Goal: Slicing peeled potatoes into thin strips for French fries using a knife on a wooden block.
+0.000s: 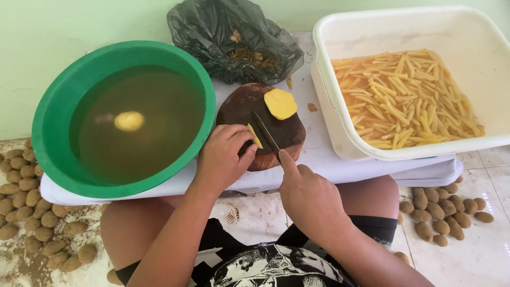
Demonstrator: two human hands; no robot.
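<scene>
My left hand (222, 157) presses a thin yellow potato slice (255, 136) onto a round dark wooden cutting board (241, 106). My right hand (308, 196) grips a knife (265, 133), index finger along its spine, with the dark blade lying against the slice. A thicker peeled potato piece (280, 103) rests on the far part of the board. The board sits on a white tray (319, 159) across my lap.
A green basin (53, 106) of murky water holds a peeled potato (129, 120) at left. A white tub (467, 32) of cut potato sticks in water stands at right. A black bag (212, 26) of peelings lies behind. Unpeeled potatoes lie on the floor on both sides (26, 207) (446, 212).
</scene>
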